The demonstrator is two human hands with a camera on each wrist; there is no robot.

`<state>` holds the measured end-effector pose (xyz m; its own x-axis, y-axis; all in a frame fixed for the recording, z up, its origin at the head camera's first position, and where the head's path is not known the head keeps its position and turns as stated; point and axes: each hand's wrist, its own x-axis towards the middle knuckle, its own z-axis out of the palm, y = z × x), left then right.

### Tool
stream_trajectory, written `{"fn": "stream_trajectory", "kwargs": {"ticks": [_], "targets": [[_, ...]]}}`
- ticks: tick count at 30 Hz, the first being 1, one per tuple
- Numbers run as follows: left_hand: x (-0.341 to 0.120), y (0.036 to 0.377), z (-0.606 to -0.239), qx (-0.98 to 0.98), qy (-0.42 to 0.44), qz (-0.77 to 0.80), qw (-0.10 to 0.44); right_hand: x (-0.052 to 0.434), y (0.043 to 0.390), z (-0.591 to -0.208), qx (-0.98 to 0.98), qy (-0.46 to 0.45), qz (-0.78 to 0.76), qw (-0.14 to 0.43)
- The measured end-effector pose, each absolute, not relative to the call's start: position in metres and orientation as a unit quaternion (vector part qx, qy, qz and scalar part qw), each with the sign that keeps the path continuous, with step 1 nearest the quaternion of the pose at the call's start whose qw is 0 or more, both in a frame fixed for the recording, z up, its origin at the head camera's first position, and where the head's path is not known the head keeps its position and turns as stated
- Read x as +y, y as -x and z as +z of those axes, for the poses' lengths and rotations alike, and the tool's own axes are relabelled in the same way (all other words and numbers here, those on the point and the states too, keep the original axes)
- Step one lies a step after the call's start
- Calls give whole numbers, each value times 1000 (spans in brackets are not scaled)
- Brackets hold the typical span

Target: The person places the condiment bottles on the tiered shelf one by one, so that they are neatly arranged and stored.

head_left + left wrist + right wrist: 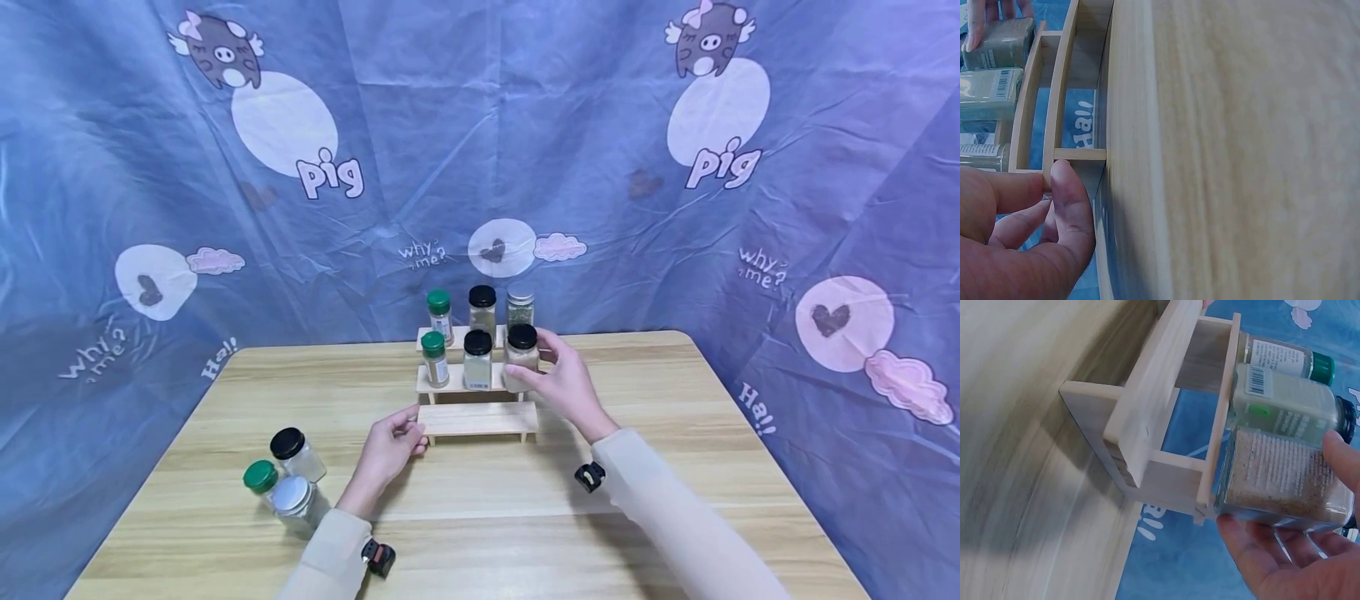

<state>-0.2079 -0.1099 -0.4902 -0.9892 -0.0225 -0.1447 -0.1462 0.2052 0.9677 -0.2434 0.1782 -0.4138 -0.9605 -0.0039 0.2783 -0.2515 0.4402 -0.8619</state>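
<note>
A three-step wooden rack stands toward the back of the table. My right hand grips a black-capped spice jar of brownish powder at the right end of the middle step. Beside it on that step are another black-capped jar with pale contents and a green-capped jar. My left hand pinches the left end of the lowest step between thumb and finger, as the left wrist view shows. On the top step stand a green-capped jar, a black-capped jar and a silver-capped jar.
At the table's left, three jars stand close together: a black-capped jar, a green-capped jar and a silver-capped jar. A blue printed cloth hangs behind the wooden table and along its sides.
</note>
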Motion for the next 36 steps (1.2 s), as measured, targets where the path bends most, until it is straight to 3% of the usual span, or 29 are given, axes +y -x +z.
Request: {"fn": "stream_trajectory", "kwargs": {"ticks": [20, 36], "targets": [[-108, 207, -489, 776, 56, 626, 49, 171, 244, -419, -855, -45, 500, 129], [-109, 208, -489, 792, 55, 606, 53, 196, 218, -459, -838, -15, 544, 29]]}}
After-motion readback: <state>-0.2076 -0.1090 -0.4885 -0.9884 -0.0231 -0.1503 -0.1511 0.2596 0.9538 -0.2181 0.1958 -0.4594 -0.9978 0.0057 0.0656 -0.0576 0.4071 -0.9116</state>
